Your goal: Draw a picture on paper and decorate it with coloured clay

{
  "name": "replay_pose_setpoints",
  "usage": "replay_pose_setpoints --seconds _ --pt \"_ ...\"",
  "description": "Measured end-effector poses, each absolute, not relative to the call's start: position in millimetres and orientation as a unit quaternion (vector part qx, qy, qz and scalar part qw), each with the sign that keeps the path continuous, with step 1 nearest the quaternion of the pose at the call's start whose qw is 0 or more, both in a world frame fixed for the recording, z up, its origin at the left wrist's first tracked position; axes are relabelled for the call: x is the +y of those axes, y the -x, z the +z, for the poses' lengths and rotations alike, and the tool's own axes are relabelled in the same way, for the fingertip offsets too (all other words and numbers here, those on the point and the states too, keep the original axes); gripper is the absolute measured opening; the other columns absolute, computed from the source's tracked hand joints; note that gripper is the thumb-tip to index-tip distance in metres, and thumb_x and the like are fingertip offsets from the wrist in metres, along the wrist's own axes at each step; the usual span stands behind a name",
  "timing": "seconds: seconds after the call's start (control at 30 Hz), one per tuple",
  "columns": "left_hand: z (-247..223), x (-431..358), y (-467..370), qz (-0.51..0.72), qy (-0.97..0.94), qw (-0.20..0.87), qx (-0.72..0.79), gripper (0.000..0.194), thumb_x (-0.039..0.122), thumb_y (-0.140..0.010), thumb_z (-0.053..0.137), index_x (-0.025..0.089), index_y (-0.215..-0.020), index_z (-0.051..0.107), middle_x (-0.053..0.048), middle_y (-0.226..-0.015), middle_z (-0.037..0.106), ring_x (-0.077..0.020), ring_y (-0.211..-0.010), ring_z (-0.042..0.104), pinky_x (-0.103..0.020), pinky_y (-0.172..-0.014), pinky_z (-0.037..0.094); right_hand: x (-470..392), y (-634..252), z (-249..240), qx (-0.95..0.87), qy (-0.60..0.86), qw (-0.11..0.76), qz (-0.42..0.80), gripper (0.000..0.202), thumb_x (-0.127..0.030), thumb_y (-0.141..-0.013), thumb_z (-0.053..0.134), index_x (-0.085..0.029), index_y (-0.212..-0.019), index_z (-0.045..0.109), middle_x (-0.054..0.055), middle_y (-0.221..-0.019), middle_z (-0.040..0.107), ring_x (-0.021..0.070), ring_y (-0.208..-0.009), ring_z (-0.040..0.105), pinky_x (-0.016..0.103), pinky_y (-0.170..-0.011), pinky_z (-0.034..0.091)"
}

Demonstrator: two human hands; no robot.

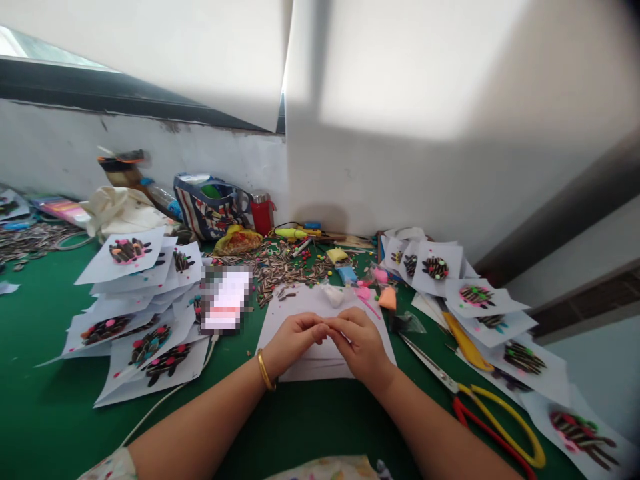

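Note:
My left hand (pixel 296 341), with a gold bangle on its wrist, meets my right hand (pixel 361 343) over a stack of white paper (pixel 320 371). Fingertips of both hands are pressed together in a pinch. Anything between them is too small or hidden to make out. Just beyond the fingers, a white lump in clear wrap (pixel 332 294) lies on the paper. Beside it are a pink lump (pixel 363 293) with a thin pink strip and an orange lump (pixel 387 298). A few striped seeds (pixel 285 294) rest at the sheet's far left corner.
Large scissors (pixel 457 388) lie at right, near a yellow-handled tool (pixel 467 340). Seed-decorated sheets pile up at left (pixel 113 293) and right (pixel 470 287). A phone (pixel 227 300) with a cable lies left. Behind are loose seeds (pixel 270 267), a bag (pixel 210 210) and a red bottle (pixel 261 215).

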State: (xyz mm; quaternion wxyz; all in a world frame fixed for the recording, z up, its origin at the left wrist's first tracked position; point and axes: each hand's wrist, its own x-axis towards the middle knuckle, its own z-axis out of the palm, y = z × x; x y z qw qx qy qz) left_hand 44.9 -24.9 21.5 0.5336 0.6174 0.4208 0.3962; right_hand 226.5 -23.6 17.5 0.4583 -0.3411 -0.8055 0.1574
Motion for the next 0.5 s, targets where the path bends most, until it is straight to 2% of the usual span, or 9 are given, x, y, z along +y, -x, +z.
replay_pose_setpoints --seconds 0.13,0.37,0.5 --pt "20.6 -24.0 -44.8 0.419 -0.607 0.516 0.436 0.042 0.054 -0.086 0.054 0.015 -0.072 0.064 -0.001 -0.064 0.057 -0.0146 -0.064 0.051 -0.026 -0.064 0.042 -23.7 -225.8 15.9 -0.818 0.339 0.434 0.166 0.029 -0.026 -0.091 0.057 -0.026 -0.12 0.065 0.006 -0.09 0.063 0.0212 -0.086 0.058 0.037 -0.075 0.049" --pt "20.9 -25.1 -45.3 0.397 -0.633 0.513 0.422 0.043 0.054 -0.083 0.059 0.015 -0.068 0.063 -0.001 -0.064 0.058 -0.0145 -0.065 0.052 -0.026 -0.065 0.042 -25.5 -226.2 18.0 -0.803 0.334 0.458 0.183 0.017 -0.029 -0.09 0.062 -0.025 -0.103 0.071 0.005 -0.084 0.062 0.0198 -0.081 0.057 0.034 -0.071 0.048" --pt "23.3 -26.1 -45.2 0.393 -0.618 0.546 0.407 0.039 0.052 -0.083 0.061 0.015 -0.072 0.065 -0.002 -0.066 0.059 -0.0153 -0.068 0.053 -0.026 -0.067 0.042 -25.0 -226.0 17.9 -0.804 0.331 0.46 0.179 0.022 -0.028 -0.09 0.062 -0.027 -0.109 0.07 0.005 -0.084 0.062 0.0196 -0.081 0.057 0.034 -0.072 0.048"
